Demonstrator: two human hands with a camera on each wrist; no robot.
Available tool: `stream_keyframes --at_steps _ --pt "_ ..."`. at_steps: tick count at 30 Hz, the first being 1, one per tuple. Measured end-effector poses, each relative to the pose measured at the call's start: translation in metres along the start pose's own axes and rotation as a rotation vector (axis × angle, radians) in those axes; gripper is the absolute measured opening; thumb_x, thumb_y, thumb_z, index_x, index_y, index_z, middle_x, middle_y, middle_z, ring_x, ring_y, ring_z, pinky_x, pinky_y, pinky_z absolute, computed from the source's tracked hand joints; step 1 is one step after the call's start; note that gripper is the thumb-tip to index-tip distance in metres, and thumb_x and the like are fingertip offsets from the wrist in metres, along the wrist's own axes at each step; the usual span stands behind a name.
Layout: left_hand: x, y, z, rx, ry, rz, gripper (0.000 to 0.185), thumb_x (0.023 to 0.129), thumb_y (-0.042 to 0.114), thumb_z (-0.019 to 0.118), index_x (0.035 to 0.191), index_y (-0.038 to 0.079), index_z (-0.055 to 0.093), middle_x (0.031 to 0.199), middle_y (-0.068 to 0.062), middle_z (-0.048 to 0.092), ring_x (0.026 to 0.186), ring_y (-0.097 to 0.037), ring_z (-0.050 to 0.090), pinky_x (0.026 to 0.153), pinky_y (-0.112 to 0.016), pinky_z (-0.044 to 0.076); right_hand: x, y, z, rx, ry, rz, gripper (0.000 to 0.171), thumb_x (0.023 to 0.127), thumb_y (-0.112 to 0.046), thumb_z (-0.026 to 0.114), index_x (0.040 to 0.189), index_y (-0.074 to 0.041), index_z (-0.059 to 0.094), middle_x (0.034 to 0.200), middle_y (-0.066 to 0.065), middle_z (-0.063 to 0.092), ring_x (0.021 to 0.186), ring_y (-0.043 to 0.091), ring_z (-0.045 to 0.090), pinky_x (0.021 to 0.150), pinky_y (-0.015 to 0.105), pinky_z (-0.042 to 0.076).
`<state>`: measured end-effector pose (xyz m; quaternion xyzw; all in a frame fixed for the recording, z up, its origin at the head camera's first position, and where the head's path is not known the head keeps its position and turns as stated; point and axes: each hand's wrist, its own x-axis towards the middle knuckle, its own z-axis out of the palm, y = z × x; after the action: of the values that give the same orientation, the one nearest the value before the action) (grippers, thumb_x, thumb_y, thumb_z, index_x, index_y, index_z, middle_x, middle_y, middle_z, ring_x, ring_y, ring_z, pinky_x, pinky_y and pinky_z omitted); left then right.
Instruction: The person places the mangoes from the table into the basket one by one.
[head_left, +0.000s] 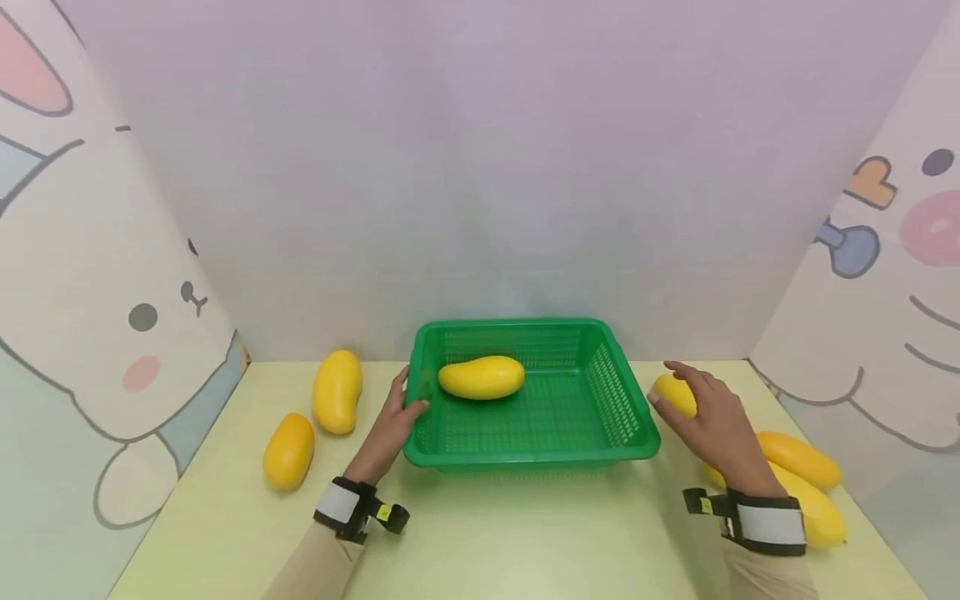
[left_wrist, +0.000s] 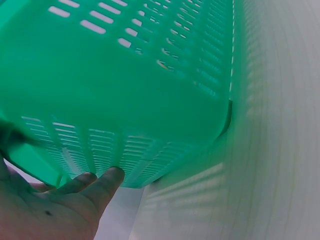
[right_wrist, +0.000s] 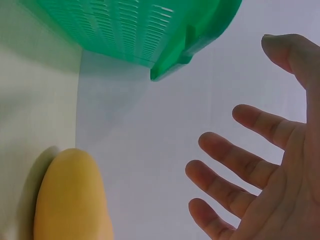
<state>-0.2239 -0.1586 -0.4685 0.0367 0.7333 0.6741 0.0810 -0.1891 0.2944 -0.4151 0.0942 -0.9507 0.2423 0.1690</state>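
On the left of the pale green surface (head_left: pixel 480 533) lie two mangoes, one nearer (head_left: pixel 288 451) and one farther back (head_left: pixel 337 391), just apart from each other and untouched. Next comes the left hand (head_left: pixel 392 429), which holds the left rim of the green basket (head_left: pixel 626 450): its thumb hooks over the rim while its fingers (left_wrist: pixel 102 187) press against the slotted outer wall, so the hand is clamped on the basket. The basket sits in the middle of the surface, and a single mango (head_left: pixel 482 377) lies inside it toward the back left. To the right of the basket, the right hand (head_left: pixel 712 421) hovers over another mango (head_left: pixel 673 393) with its fingers (right_wrist: pixel 225 150) spread apart and straight, gripping nothing; whether they touch the fruit cannot be told. Behind the right wrist, two more mangoes (head_left: pixel 802 460) lie close together at the surface's right edge.
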Motion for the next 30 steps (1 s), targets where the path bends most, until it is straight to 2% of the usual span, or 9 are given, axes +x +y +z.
stream_keyframes --at_steps 7,16,21,30 --pt "-0.002 -0.001 -0.002 0.001 0.005 -0.001 0.072 0.105 0.018 0.047 0.164 0.022 0.005 0.161 -0.022 0.026 0.141 -0.038 0.036 0.112 -0.059 0.029 -0.002 0.005 -0.013 -0.031 0.028 0.057 0.062 0.099 -0.042 0.064 0.144 -0.002 0.050 0.131 0.033 0.055 0.116 0.053 0.048 0.090 0.069 0.038" --pt "-0.002 -0.002 -0.001 0.000 -0.006 -0.005 0.072 0.106 0.016 0.046 0.164 0.022 0.005 0.162 -0.023 0.025 0.141 -0.037 0.036 0.111 -0.058 0.030 -0.016 0.026 -0.036 -0.145 0.081 0.118 0.068 0.094 -0.046 0.069 0.139 0.003 0.053 0.128 0.036 0.055 0.113 0.057 0.048 0.089 0.072 0.035" --pt "0.000 -0.001 -0.001 -0.005 -0.010 -0.001 0.071 0.106 0.015 0.045 0.164 0.021 0.004 0.161 -0.022 0.028 0.139 -0.038 0.039 0.111 -0.058 0.031 -0.023 0.043 -0.046 -0.219 0.035 0.179 0.078 0.091 -0.056 0.068 0.142 0.001 0.051 0.133 0.039 0.050 0.114 0.058 0.046 0.086 0.074 0.033" --pt "-0.001 -0.001 -0.002 -0.005 -0.005 -0.013 0.072 0.105 0.016 0.046 0.164 0.022 0.004 0.159 -0.023 0.030 0.137 -0.039 0.041 0.110 -0.057 0.032 -0.033 0.060 -0.053 -0.273 -0.076 0.238 0.091 0.087 -0.067 0.066 0.145 0.002 0.046 0.134 0.043 0.044 0.114 0.061 0.041 0.082 0.077 0.032"
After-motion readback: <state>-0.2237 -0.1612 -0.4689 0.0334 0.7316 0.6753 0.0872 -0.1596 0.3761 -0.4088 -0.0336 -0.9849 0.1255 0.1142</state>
